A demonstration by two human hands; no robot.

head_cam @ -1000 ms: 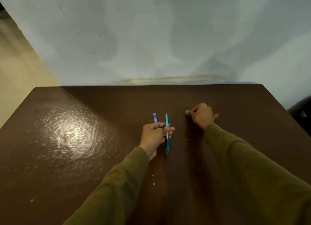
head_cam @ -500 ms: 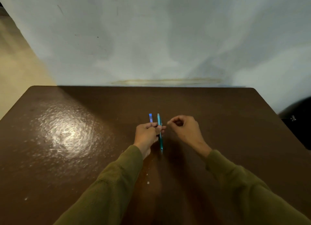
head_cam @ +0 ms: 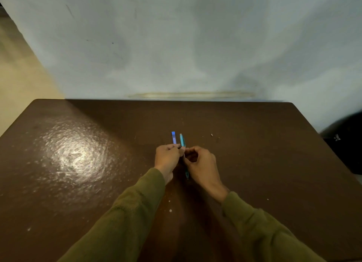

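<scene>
A teal pen [head_cam: 182, 140] stands nearly upright over the brown table [head_cam: 78, 183]. Its top sticks out above my hands and its tip [head_cam: 187, 176] shows below them. My left hand [head_cam: 168, 157] grips the pen, together with a short blue stick-like piece [head_cam: 173, 137] just left of it. My right hand [head_cam: 199, 164] is curled against the left one, and its thumb and forefinger pinch the pen's shaft. The middle of the pen and the lower end of the blue piece are hidden by fingers.
A pale wall rises right behind the table's far edge. A small white speck [head_cam: 211, 135] lies on the table to the right of the pen. A dark object [head_cam: 344, 144] sits beyond the table's right edge. Glare marks the table's left half.
My right hand has come from the table surface on the right over to my left hand and now meets it at the pen. The left hand has kept hold of the pen and the blue piece.
</scene>
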